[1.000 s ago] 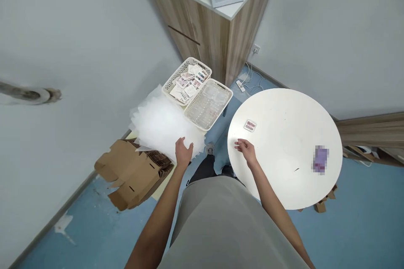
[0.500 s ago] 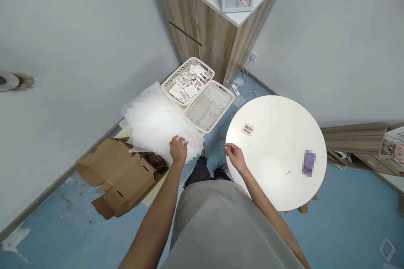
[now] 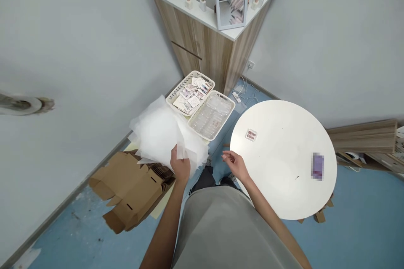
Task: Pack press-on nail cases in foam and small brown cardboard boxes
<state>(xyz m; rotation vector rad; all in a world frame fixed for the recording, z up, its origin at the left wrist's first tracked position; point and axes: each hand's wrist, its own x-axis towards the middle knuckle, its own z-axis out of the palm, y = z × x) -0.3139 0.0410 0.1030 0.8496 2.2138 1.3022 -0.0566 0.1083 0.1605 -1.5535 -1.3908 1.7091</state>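
Note:
My left hand is closed on the edge of a thin translucent white sheet. The sheet's lifted edge curls up over the fingers. Beneath it lies a loose stack of the same white sheets. My right hand hovers by the left edge of the round white table, fingers loosely bent and apart, with nothing visible in them. Closest to that hand on the tabletop is a small clear case with red pieces in two rows.
Flattened cardboard boxes lie left of the stack. Behind it are a white basket of printed cards and another of clear plastic cases. A pixelated purple item is on the table. A wooden cabinet stands at the back.
My left hand has gone from resting on the stack to gripping a sheet, whose edge is now raised. My right hand stays by the table edge. The view has tilted up slightly.

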